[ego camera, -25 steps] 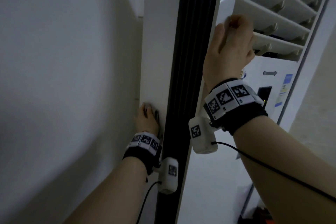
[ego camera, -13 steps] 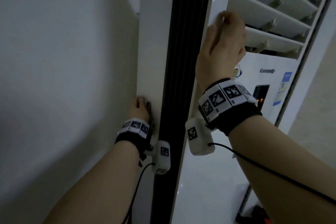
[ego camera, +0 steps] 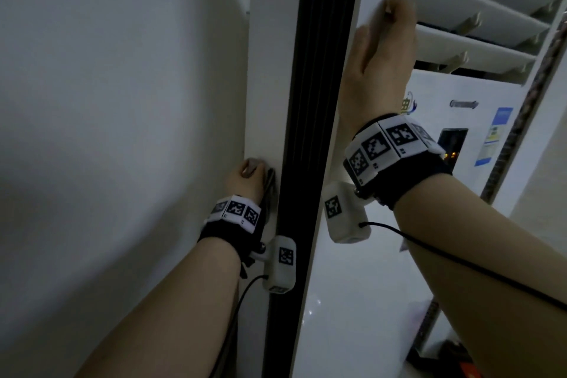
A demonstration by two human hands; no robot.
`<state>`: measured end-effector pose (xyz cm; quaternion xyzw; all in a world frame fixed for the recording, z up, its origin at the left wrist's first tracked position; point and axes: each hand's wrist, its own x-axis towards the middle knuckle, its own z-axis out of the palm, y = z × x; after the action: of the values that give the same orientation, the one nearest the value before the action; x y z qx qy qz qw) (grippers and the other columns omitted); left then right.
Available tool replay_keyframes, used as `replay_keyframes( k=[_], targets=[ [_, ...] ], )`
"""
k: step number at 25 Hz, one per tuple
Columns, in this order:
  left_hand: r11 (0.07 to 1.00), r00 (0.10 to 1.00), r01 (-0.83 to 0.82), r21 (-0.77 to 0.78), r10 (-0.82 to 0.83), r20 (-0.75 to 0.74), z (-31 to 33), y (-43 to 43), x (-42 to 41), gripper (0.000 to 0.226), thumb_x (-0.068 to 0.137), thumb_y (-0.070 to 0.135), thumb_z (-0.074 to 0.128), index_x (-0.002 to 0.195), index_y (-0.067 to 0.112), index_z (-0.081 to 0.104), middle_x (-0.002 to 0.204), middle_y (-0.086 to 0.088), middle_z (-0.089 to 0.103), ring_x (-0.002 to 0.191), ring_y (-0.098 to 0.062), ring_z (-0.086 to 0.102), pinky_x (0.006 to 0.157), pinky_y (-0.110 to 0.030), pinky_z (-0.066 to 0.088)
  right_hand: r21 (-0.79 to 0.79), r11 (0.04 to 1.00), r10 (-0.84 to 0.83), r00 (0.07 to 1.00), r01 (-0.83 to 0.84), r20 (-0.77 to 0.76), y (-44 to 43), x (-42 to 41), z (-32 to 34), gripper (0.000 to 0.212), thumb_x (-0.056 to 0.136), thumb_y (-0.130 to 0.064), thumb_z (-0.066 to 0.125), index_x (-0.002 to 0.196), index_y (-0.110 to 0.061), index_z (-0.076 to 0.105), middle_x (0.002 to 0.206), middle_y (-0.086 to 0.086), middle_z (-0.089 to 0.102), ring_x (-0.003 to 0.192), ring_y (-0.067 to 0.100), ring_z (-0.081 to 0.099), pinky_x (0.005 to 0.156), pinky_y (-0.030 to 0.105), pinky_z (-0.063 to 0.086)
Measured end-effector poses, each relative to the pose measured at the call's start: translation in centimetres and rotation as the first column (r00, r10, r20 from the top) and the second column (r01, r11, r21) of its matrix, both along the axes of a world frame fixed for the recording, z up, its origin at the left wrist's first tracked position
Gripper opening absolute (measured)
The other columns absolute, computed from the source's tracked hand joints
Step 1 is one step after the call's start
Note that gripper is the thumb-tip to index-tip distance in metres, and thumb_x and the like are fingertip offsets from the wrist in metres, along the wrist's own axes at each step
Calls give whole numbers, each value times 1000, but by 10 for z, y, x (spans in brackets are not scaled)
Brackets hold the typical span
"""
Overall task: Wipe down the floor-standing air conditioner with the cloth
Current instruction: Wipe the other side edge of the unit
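White floor-standing air conditioner fills centre, left hand curled on grey cloth, pressed to unit's side panel beside black vertical strip, right hand closed, fingers gripping louvre edge on unit's front, cloth barely visible.

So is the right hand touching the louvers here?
Touching. The head view shows the right hand with its fingers curled onto the left end of a louver on the air conditioner; no gap is visible between them.
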<state>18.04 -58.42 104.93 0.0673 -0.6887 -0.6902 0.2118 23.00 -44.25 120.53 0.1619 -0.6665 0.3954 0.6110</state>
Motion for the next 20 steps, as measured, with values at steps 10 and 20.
replay_keyframes(
  k=[10,20],
  targets=[
    [996,939,-88,13,88,-334,58,22,80,38,85,23,69,121,12,64,103,-2,70,94,-14,67,77,-18,53,40,979,180,939,-200,293,14,42,-25,22,95,-24,47,110,-12,58,93,0,61,91,17,59,81,33,47],
    [989,866,18,-150,-91,-492,71,53,132,55,73,13,80,124,23,60,124,-3,57,109,-4,57,89,-18,50,87,887,327,750,-454,575,26,66,-41,40,93,-47,44,106,-16,65,93,-1,68,85,10,63,72,25,50]
  ],
)
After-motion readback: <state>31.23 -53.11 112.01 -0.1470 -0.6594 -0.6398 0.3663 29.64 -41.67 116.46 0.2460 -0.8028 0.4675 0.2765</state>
